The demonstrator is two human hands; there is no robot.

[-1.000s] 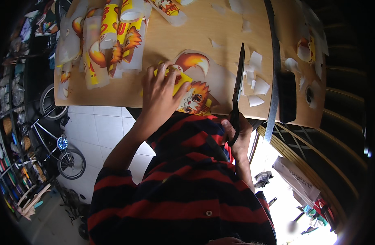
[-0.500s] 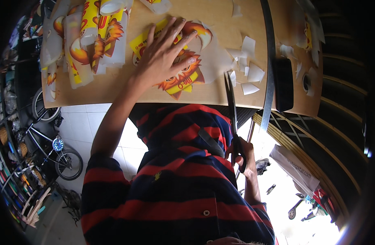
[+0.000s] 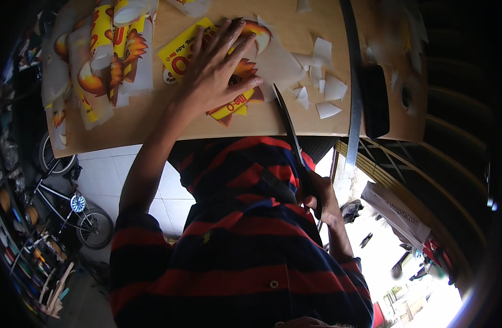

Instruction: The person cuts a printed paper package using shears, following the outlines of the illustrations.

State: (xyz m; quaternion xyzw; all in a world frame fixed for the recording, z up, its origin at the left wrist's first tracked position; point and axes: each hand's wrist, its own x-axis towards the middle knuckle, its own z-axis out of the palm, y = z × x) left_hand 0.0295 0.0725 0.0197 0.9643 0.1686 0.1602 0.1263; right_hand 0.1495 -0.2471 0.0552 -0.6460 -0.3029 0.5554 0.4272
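On the surface [image 3: 289, 30], rolled sheets [image 3: 102, 41] lie left of the cartoon cutout [image 3: 181, 49]; right of it, paper scraps [image 3: 334, 87], then a straightedge [image 3: 351, 60].

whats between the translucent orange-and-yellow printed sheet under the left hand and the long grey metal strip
Several small, angular white scraps lie on the light-brown tabletop between the printed sheet and the metal strip, as the head view shows.

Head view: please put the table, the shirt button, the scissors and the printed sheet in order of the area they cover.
Largest to smallest:
Table
Printed sheet, partly hidden by the left hand
Scissors, long but thin
Shirt button
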